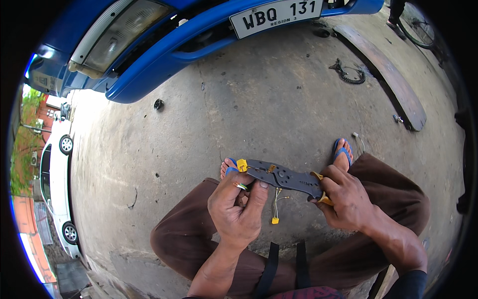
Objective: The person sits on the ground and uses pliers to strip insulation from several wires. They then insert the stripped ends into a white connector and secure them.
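My right hand (343,197) is wrapped round the yellow handles of a dark wire stripper and crimper (291,180), whose jaws point left. My left hand (236,214) is closed at the jaw end, thumb against the tool's lower edge. Thin wires with green and white ends (240,186) poke out between its fingers. A small yellow connector (242,165) sits at the jaw tip, just beyond the left fingertips; what joins it to the wires is hidden. Below the tool, another yellow connector (275,220) with short thin wires lies on the ground.
A blue vehicle's bumper (164,67) spans the top. A long board (388,74) lies at the right, beside a black coiled cord (351,74). A small black round part (159,104) and a white connector with wire (356,135) are on the concrete. A white car (57,184) stands far left.
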The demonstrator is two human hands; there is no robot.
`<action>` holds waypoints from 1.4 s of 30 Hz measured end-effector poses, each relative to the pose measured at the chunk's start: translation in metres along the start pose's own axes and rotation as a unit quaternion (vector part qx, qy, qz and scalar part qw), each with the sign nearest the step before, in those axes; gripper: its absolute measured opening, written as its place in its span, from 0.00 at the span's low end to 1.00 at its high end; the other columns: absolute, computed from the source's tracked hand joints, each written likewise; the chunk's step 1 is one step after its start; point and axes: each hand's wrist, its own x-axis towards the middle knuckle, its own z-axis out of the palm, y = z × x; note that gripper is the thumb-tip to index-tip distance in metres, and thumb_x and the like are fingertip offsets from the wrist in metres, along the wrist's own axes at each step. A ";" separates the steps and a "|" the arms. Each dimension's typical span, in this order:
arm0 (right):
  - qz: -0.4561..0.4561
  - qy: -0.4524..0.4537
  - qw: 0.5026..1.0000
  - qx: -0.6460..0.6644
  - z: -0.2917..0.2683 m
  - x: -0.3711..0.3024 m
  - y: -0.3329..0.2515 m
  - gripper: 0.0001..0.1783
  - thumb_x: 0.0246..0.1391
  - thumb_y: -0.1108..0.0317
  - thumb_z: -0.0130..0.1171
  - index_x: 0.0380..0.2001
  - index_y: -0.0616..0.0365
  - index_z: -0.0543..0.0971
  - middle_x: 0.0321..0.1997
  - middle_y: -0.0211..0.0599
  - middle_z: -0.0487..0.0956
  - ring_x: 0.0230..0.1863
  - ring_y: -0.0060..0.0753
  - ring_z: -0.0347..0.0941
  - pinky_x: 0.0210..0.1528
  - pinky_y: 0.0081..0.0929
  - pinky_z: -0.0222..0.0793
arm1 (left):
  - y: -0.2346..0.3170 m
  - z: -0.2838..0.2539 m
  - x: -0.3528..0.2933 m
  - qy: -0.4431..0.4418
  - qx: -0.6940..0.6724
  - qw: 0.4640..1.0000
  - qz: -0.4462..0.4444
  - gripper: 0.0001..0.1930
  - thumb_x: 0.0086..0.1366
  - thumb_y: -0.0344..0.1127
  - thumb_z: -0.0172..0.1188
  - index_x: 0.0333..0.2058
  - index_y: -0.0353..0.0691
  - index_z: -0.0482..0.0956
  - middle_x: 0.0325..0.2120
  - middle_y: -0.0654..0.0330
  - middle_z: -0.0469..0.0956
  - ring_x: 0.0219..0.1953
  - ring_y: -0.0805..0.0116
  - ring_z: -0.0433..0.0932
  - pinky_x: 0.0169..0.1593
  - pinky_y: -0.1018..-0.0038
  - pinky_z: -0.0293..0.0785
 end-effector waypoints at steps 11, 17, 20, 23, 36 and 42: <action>-0.025 0.072 0.996 -0.048 0.012 0.002 -0.001 0.18 0.42 0.74 0.71 0.38 0.63 0.76 0.39 0.43 0.74 0.41 0.47 0.76 0.44 0.43 0.73 | -0.006 -0.001 0.003 -0.005 0.036 0.999 0.011 0.09 0.69 0.28 0.68 0.31 0.32 0.77 0.25 0.68 0.71 0.22 0.83 0.60 0.29 0.83 0.57; 0.024 -0.007 1.000 -0.012 0.003 -0.001 -0.001 0.20 0.44 0.76 0.69 0.42 0.64 0.77 0.52 0.47 0.76 0.47 0.48 0.76 0.52 0.44 0.72 | -0.001 -0.002 0.002 -0.032 0.033 0.999 -0.008 0.06 0.68 0.26 0.67 0.33 0.33 0.79 0.24 0.67 0.72 0.21 0.84 0.61 0.31 0.83 0.60; -0.009 0.042 0.996 -0.072 0.005 0.003 0.001 0.22 0.44 0.77 0.69 0.47 0.63 0.78 0.59 0.50 0.75 0.57 0.53 0.74 0.61 0.47 0.67 | 0.000 -0.003 0.005 -0.021 0.094 0.994 0.044 0.04 0.68 0.25 0.66 0.35 0.33 0.80 0.24 0.67 0.73 0.20 0.84 0.61 0.34 0.84 0.64; -0.015 0.065 0.993 -0.094 0.006 0.006 0.006 0.25 0.45 0.79 0.68 0.50 0.62 0.79 0.63 0.52 0.72 0.66 0.58 0.68 0.67 0.51 0.62 | 0.001 -0.004 0.008 0.004 0.137 0.986 0.095 0.04 0.68 0.27 0.66 0.36 0.33 0.80 0.22 0.67 0.73 0.19 0.82 0.61 0.37 0.86 0.66; -0.044 0.057 0.996 -0.051 0.006 0.002 0.009 0.22 0.40 0.81 0.69 0.42 0.67 0.78 0.56 0.52 0.72 0.55 0.57 0.74 0.57 0.47 0.72 | 0.013 -0.019 0.014 -0.063 -0.083 0.992 -0.074 0.08 0.74 0.32 0.62 0.41 0.31 0.81 0.25 0.63 0.81 0.24 0.80 0.79 0.27 0.85 0.72; -0.042 0.054 0.997 -0.046 0.005 0.002 0.008 0.22 0.38 0.82 0.70 0.41 0.66 0.77 0.55 0.52 0.71 0.55 0.56 0.75 0.56 0.47 0.74 | 0.015 -0.023 0.014 -0.085 -0.115 0.986 -0.084 0.07 0.74 0.31 0.62 0.41 0.30 0.81 0.26 0.62 0.81 0.25 0.80 0.80 0.28 0.85 0.74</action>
